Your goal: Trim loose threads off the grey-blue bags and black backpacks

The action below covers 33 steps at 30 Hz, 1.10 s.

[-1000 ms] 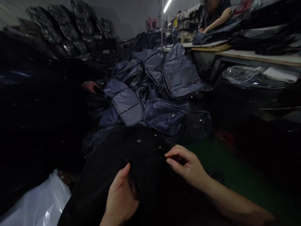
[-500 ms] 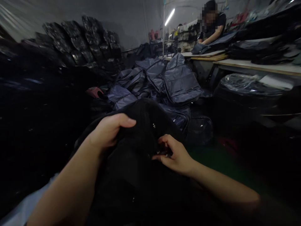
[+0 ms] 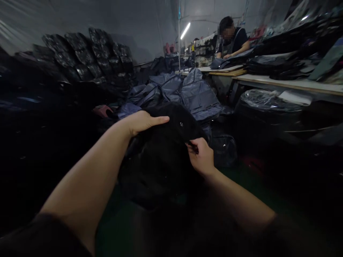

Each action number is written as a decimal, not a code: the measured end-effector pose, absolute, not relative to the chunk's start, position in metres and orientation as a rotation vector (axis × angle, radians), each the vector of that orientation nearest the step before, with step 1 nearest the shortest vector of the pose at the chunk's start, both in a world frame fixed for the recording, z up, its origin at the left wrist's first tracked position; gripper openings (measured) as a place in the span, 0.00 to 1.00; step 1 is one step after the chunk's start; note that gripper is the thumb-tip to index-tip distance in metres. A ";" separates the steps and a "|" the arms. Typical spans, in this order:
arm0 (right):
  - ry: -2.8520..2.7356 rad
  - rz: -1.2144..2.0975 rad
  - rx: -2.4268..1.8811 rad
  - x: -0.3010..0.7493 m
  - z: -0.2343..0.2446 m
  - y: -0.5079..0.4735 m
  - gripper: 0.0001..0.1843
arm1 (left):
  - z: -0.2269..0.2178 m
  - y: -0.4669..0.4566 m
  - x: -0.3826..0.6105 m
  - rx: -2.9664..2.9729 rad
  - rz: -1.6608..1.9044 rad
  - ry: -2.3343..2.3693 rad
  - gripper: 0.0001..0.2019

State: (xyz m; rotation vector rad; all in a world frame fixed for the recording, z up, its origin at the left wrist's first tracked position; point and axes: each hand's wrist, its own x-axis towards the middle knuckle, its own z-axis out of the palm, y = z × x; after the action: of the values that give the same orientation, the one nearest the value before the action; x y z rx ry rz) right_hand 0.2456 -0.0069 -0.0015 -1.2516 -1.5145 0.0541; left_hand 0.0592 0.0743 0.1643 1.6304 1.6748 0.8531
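— What fills the frame?

— A stack of black wrapped bags (image 3: 88,53) at the upper left, and a long bench (image 3: 294,85) at the upper right where a co-worker (image 3: 233,37) sits. A heap of navy bags (image 3: 198,96) lies in the upper middle.

— And the black bag (image 3: 160,160)?

— At the centre, held up just in front of the navy heap.

— The hands?

— The left hand (image 3: 142,122) lies on the bag's top, with its fingers (image 3: 160,119) stretched flat along the top. The thumb is hidden, so I cannot tell whether it grips. The right hand (image 3: 201,157) is clenched on the bag's right edge, pinching a small dark piece there.

— Anything smaller?

— A metal stud (image 3: 181,124) glints on the bag, between the two hands.
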 end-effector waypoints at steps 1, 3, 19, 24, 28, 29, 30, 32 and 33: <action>-1.582 0.111 -1.292 0.243 -0.006 -0.007 0.07 | 0.148 0.079 0.058 1.616 0.826 1.665 0.21; -1.695 0.269 -1.329 0.234 -0.015 -0.011 0.08 | 0.113 0.084 0.057 1.560 0.838 1.704 0.22; -1.045 1.920 -1.103 0.210 -0.099 -0.083 0.19 | -0.091 -0.076 0.020 1.253 1.538 1.870 0.12; -0.950 2.013 -0.992 0.188 -0.109 -0.071 0.18 | -0.110 -0.115 0.023 1.267 1.438 1.483 0.13; -0.929 2.101 -0.954 0.178 -0.114 -0.065 0.19 | -0.112 -0.111 0.016 1.221 1.369 1.506 0.13; -0.926 2.116 -0.952 0.177 -0.115 -0.064 0.20 | -0.111 -0.107 0.013 1.212 1.355 1.537 0.13; -0.926 2.123 -0.950 0.176 -0.115 -0.063 0.20 | -0.110 -0.104 0.011 1.211 1.327 1.563 0.12; -0.937 2.133 -0.939 0.176 -0.114 -0.062 0.19 | -0.106 -0.097 0.006 1.231 1.248 1.603 0.10; -0.947 2.133 -0.934 0.176 -0.114 -0.062 0.19 | -0.104 -0.094 0.003 1.247 1.201 1.610 0.09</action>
State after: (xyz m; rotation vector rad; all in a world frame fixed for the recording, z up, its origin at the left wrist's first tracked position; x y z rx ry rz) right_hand 0.1762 -0.0623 -0.1137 -0.9344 -0.9471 2.1327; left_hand 0.0034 -0.0939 -0.1041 1.2472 1.6105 1.2011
